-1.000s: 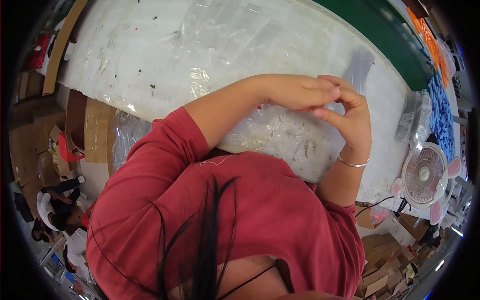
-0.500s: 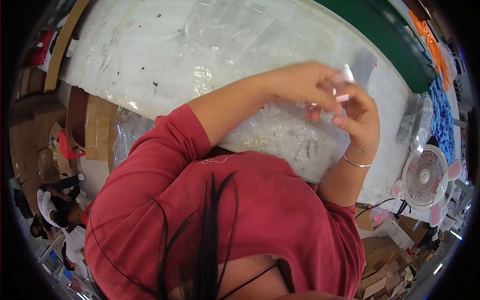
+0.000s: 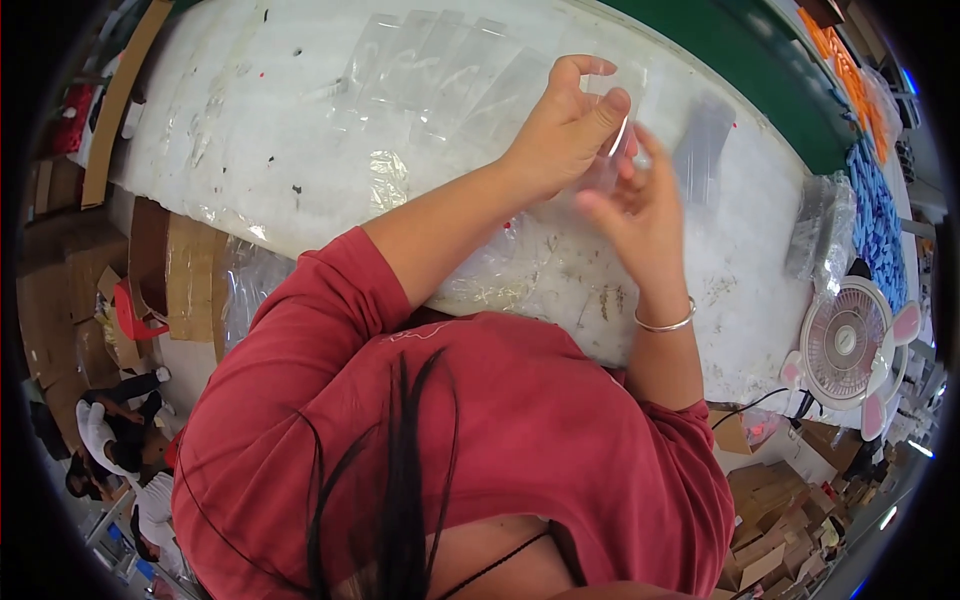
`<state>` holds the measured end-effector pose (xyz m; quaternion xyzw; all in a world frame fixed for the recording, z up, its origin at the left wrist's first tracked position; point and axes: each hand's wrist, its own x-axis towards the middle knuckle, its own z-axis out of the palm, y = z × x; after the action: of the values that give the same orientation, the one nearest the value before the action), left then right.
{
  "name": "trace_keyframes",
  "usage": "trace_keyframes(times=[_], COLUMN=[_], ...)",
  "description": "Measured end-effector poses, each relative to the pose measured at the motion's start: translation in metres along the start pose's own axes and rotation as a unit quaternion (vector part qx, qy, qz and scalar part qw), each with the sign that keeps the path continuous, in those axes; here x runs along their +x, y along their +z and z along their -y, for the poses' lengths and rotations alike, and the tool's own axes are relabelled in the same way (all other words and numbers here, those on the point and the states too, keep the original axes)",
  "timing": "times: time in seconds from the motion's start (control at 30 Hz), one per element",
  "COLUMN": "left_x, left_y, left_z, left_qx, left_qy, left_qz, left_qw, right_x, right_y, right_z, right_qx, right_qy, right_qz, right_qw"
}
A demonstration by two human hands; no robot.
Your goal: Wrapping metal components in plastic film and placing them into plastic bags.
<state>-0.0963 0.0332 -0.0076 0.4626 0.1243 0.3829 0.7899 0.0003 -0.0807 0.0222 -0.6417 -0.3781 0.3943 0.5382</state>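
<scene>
Head view, both hands' fingers (image 3: 600,110) pinching clear plastic sleeve (image 3: 612,150)

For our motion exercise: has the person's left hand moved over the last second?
Yes. The left hand has lifted farther up the white table, away from the body and toward the green strip.

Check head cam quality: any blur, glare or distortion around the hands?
Head view: strong fisheye, table edge bows and corners go black; slight motion blur on right hand; left hand sharper; clear plastic bag between them almost lost against the pale, evenly lit table.
</scene>
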Motion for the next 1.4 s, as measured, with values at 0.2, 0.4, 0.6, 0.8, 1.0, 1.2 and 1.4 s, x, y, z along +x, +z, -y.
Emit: trace_keyframes(times=[0.2,0.4,0.6,0.8,1.0,1.2,1.4], left_x=[-0.010,-0.008,-0.003,-0.003,-0.008,-0.010,-0.011], left_y=[0.011,0.020,0.022,0.033,0.034,0.029,0.024], left_z=[0.000,0.002,0.009,0.027,0.015,0.017,0.019], left_qx=[0.111,0.086,0.090,0.177,0.186,0.182,0.187], left_qy=[-0.006,0.030,0.004,0.093,0.049,-0.024,-0.003], left_qz=[0.096,0.095,0.167,0.177,0.148,0.169,0.162], left_qw=[0.989,0.991,0.982,0.964,0.970,0.968,0.969], right_x=[0.013,0.014,0.015,0.016,0.014,0.011,0.008], right_y=[-0.027,-0.029,-0.047,-0.060,-0.052,-0.056,-0.049], right_z=[-0.010,-0.008,-0.004,-0.015,-0.015,-0.014,-0.011], right_qx=[-0.082,-0.053,0.091,0.323,0.094,0.096,0.019], right_qy=[-0.248,-0.250,-0.206,-0.084,-0.192,-0.156,-0.176], right_qz=[-0.101,-0.072,0.004,0.034,-0.005,-0.009,-0.014], right_qw=[0.960,0.964,0.974,0.942,0.977,0.983,0.984])
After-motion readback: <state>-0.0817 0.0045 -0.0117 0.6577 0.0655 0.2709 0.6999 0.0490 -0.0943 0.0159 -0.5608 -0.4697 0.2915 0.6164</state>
